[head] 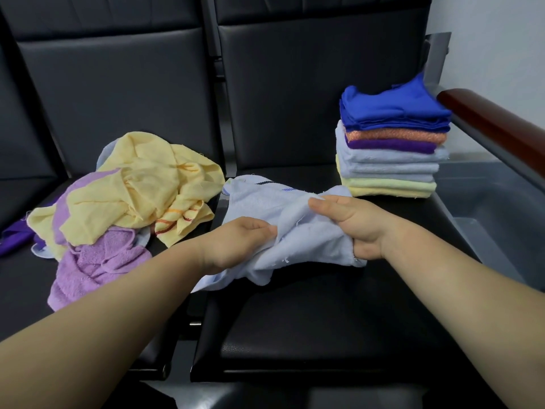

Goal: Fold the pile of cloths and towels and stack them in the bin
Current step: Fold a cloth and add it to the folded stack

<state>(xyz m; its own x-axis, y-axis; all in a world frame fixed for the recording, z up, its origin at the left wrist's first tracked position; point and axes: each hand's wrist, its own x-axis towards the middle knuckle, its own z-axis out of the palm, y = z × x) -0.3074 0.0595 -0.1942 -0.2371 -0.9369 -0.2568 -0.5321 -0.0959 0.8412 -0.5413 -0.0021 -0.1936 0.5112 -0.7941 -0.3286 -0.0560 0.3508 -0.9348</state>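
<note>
A crumpled pale blue towel lies on the right black seat, bunched between both hands. My left hand grips its near left part, fingers curled into the cloth. My right hand grips the right end, thumb on top. On the left seat sits an unfolded pile of yellow and lilac cloths, with a dark purple cloth at its left edge. A stack of folded towels, blue on top, then orange, purple, pale blue and yellow, stands at the back right of the right seat.
Black padded backrests rise behind both seats. A red-brown armrest runs along the right, with a grey bin below it beside the stack. A gap divides the two seats.
</note>
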